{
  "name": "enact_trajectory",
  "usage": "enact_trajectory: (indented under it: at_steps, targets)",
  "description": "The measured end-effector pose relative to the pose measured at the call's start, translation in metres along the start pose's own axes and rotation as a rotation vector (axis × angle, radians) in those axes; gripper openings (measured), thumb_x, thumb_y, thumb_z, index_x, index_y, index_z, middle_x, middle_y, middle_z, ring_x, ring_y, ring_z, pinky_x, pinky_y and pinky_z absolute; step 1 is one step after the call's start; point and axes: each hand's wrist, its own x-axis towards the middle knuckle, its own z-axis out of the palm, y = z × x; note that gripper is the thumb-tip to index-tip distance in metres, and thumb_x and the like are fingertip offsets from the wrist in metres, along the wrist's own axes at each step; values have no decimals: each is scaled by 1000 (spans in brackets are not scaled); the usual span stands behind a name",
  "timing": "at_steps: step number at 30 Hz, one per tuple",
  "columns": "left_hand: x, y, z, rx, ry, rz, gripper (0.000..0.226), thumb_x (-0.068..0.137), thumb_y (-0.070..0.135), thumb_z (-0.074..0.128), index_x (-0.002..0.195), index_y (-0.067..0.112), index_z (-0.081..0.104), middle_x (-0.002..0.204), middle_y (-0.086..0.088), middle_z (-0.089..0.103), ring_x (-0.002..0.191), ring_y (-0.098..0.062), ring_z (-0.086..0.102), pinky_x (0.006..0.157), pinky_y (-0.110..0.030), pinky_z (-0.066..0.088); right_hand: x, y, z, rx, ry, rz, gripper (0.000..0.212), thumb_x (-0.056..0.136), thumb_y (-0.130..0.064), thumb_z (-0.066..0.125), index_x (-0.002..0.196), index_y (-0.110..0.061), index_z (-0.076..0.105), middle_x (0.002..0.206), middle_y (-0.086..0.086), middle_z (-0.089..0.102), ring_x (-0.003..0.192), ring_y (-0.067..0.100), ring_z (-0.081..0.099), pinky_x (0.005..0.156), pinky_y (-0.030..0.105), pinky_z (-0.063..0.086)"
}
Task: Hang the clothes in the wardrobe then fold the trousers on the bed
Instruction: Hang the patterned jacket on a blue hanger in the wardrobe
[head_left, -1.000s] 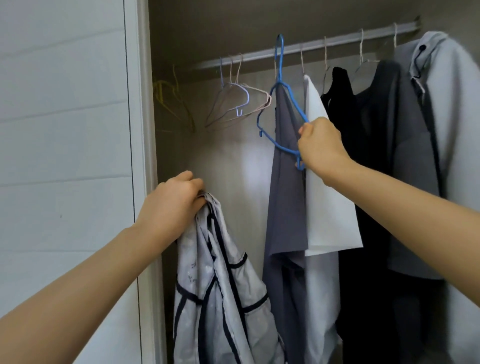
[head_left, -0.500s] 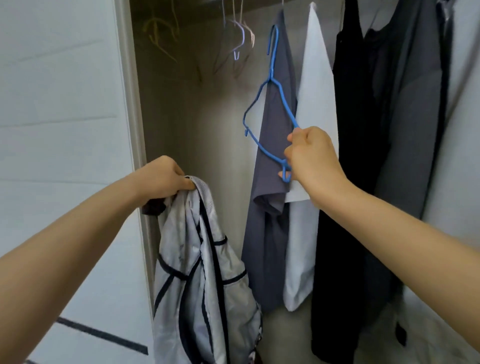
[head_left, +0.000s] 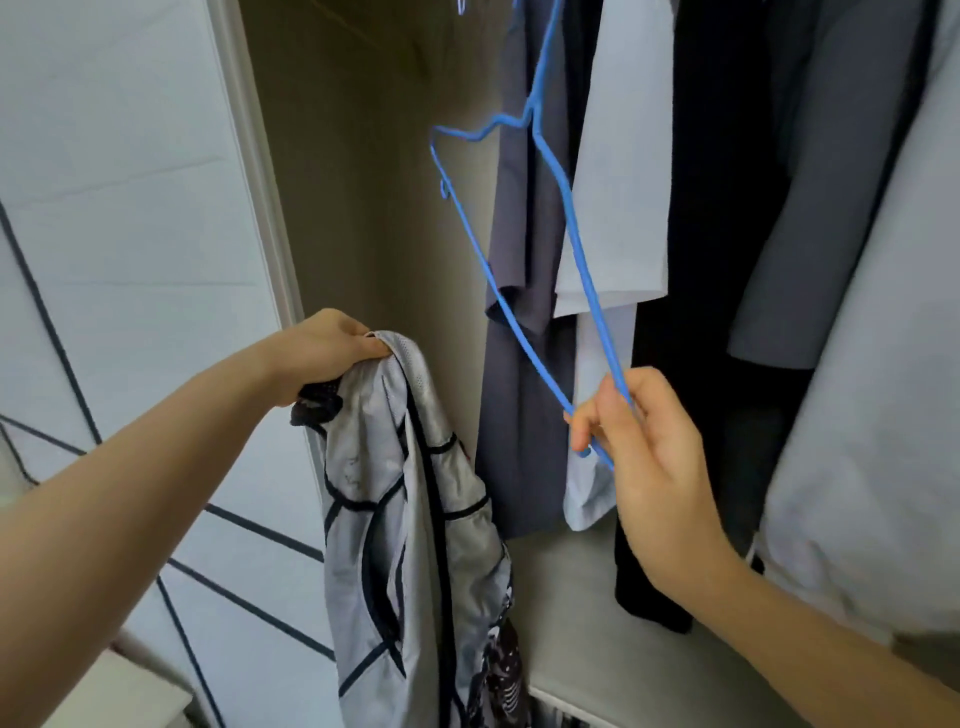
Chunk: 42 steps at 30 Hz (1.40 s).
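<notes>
Nearest, the left hand (head_left: 322, 353) grips the bunched top of a grey garment (head_left: 410, 519) with dark trim, which hangs down before the wardrobe (head_left: 374, 182) opening. The right hand (head_left: 644, 447) pinches one lower corner of a blue hanger (head_left: 592, 299), which tilts upward. Behind, a dark grey shirt (head_left: 524, 234), a white shirt (head_left: 623, 156) and black clothing (head_left: 717, 208) hang inside.

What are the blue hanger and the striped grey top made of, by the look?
The blue hanger: thin bent rod with a smooth, even blue skin; likely coated wire, possibly plastic. The grey top: light cloth with a faint sheen and fine dotted weave near the collar; probably a synthetic sports knit.
</notes>
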Motion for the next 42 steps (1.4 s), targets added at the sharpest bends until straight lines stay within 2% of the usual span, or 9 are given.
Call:
enact_trajectory:
  at_steps: [6, 9, 11, 14, 18, 26, 33, 37, 42]
  targets:
    - [-9, 5, 7, 51, -100, 8, 20, 95, 19, 63, 93, 2, 72, 93, -17, 73, 83, -27, 70, 81, -39, 58, 19, 18, -1, -288, -41, 58, 16, 91, -9, 61, 99, -19, 52, 75, -19, 61, 72, 4, 61, 65, 19, 51]
    - [-11, 0, 8, -11, -172, -48, 18, 97, 15, 61, 91, 1, 71, 82, -13, 74, 71, -21, 71, 61, -30, 59, 20, 27, 2, -347, -125, 94, 8, 94, -17, 60, 88, -21, 59, 67, 11, 60, 61, 26, 58, 61, 44, 53]
    - [-9, -7, 8, -67, -176, -91, 18, 98, 15, 58, 90, 3, 69, 77, -9, 72, 63, -18, 70, 54, -26, 56, 16, 32, 1, -215, -176, 218, 8, 95, -15, 59, 88, -19, 63, 64, 20, 53, 47, 23, 49, 47, 38, 48]
    - [-1, -20, 7, -120, -127, -105, 18, 99, 14, 55, 90, 6, 67, 81, -11, 69, 68, -19, 66, 59, -25, 56, 14, 32, -5, 88, -210, 446, 9, 96, -8, 56, 93, -15, 61, 49, 2, 35, 38, 13, 28, 39, 24, 28]
    - [8, -35, 11, -49, -69, -56, 24, 99, 16, 54, 78, 9, 60, 72, -8, 58, 63, -18, 54, 49, -20, 46, 17, 29, -9, 179, -251, 464, 16, 98, -25, 55, 93, -10, 59, 51, -3, 23, 41, 10, 16, 41, 17, 15]
    - [15, -68, 1, 233, -125, 25, 22, 94, 18, 64, 73, 10, 66, 75, -6, 61, 75, -17, 55, 66, -25, 45, 14, 32, -5, 165, -115, 378, 20, 99, -20, 53, 88, -10, 67, 53, 3, 23, 41, 11, 16, 39, 19, 16]
    - [19, -83, -7, 362, -112, 134, 52, 91, 11, 67, 43, 23, 53, 42, 14, 45, 56, -10, 40, 57, -24, 34, 11, 34, 1, -15, -417, 510, 22, 98, -21, 55, 84, -10, 69, 49, -2, 26, 42, 11, 18, 42, 20, 15]
    - [17, -82, -1, 459, -208, 228, 35, 91, 14, 67, 61, 4, 52, 57, 2, 44, 57, -10, 40, 58, -24, 35, 8, 40, 11, -148, -484, 594, 21, 98, -21, 54, 92, -6, 68, 48, -1, 28, 42, 11, 20, 42, 20, 17]
    - [3, -68, 23, 349, -269, 305, 21, 90, 14, 68, 72, 4, 68, 66, -9, 61, 58, -6, 48, 58, -18, 41, 4, 49, 38, -202, -462, 661, 23, 99, -21, 54, 90, -5, 67, 43, -3, 32, 40, 12, 23, 39, 19, 20]
